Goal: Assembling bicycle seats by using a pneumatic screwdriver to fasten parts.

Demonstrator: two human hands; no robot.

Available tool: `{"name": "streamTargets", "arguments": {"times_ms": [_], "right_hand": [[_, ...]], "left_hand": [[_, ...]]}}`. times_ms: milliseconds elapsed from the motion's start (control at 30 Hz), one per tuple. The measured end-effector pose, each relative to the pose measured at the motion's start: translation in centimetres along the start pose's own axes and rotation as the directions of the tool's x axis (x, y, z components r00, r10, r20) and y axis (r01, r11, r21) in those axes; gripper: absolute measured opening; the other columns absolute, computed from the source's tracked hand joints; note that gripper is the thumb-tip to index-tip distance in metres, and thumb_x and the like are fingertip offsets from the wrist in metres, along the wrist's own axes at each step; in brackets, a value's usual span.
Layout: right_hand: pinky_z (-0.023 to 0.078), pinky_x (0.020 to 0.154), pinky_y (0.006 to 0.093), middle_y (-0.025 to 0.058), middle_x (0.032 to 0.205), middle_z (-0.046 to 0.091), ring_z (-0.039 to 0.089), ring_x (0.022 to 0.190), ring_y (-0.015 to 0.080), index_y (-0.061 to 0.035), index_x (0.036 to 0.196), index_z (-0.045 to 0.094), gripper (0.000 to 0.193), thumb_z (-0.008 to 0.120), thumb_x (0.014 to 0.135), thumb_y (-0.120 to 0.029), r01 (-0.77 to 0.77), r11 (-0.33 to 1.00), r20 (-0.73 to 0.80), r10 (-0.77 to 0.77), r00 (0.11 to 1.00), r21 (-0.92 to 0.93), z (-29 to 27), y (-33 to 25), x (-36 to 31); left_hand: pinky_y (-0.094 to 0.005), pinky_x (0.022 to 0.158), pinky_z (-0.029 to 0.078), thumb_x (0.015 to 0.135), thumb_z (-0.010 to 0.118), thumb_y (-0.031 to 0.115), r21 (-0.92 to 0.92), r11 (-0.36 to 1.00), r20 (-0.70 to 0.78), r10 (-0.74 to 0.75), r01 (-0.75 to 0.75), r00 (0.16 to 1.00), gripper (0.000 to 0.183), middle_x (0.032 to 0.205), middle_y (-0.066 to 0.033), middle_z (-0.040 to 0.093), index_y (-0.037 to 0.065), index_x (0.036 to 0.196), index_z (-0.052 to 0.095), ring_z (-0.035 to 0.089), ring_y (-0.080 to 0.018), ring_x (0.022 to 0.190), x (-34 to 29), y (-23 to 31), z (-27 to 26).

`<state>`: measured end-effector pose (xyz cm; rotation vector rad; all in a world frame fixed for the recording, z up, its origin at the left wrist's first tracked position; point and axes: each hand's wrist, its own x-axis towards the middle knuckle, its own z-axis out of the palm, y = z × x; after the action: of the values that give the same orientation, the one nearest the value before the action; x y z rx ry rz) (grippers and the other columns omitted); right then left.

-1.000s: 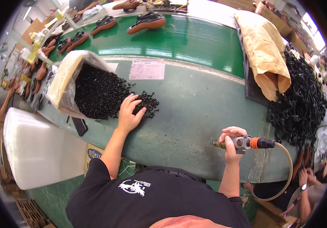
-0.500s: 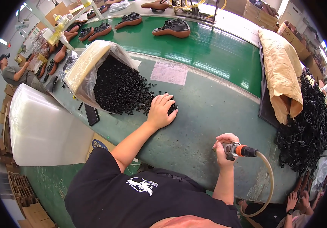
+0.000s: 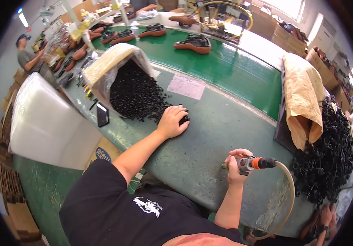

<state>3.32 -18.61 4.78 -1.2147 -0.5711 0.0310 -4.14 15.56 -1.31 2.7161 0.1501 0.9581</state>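
Note:
My left hand (image 3: 171,123) curls over the near right edge of a heap of small black screws (image 3: 135,92), with some dark pieces showing between thumb and fingers. The heap spills from a plastic-lined, pale yellow box (image 3: 104,65) tipped on its side. In my right hand (image 3: 236,168) is an air screwdriver (image 3: 245,165) with an orange ring, held just above the bench. Its tip points left and a beige hose (image 3: 293,186) loops from its back end down toward my body. Part of the grip is hidden by my fingers.
A paper sack (image 3: 303,98) and a pile of black plastic parts (image 3: 328,151) fill the bench's right end. Brown bicycle saddles (image 3: 192,45) sit on the green conveyor (image 3: 234,61). A paper sheet (image 3: 186,86) and phone (image 3: 102,115) lie nearby. Other people work at far left, top and lower right.
The whole view has shifted a little. My left hand stays at the screw heap, its fingers slightly more drawn in. My right hand still holds the screwdriver, with its tip now showing more.

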Motion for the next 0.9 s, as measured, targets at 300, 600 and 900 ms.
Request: {"name": "streamTargets", "arguments": {"times_ms": [300,600,900], "right_hand": [[0.059,0.071,0.0287,0.0097,0.099,0.073,0.071,0.078,0.0126,-0.0008,0.115,0.064,0.028,0.071,0.090,0.010,0.002,0.999,0.043,0.000,0.999,-0.046,0.4,0.0,0.2],[0.061,0.077,0.0308,0.0066,0.094,0.076,0.074,0.084,0.0124,-0.0016,0.119,0.068,0.031,0.079,0.090,-0.001,-0.090,0.994,0.026,0.091,0.996,-0.058,0.8,1.1,1.9],[0.060,0.070,0.0284,0.0078,0.098,0.074,0.073,0.077,0.0123,-0.0002,0.119,0.065,0.029,0.071,0.092,0.008,-0.136,0.991,-0.004,0.136,0.991,0.012,0.6,0.0,1.9]], "left_hand": [[-0.0498,0.113,0.050,0.091,0.081,0.021,-0.013,0.999,-0.033,0.036,-0.036,0.999,0.023,0.125,-0.0108,0.078,0.008,0.110,0.079,0.069,-0.0348,0.130,0.7,0.1,0.1],[-0.0494,0.111,0.051,0.094,0.078,0.006,-0.019,0.999,-0.036,0.026,-0.027,0.999,0.016,0.126,-0.0130,0.078,0.004,0.109,0.073,0.070,-0.0364,0.129,0.7,-0.2,-0.2],[-0.0493,0.110,0.050,0.090,0.084,0.016,-0.083,0.996,0.013,0.036,-0.035,0.999,0.021,0.122,-0.0099,0.077,0.007,0.107,0.075,0.070,-0.0344,0.126,1.4,-0.2,-0.5]]}}
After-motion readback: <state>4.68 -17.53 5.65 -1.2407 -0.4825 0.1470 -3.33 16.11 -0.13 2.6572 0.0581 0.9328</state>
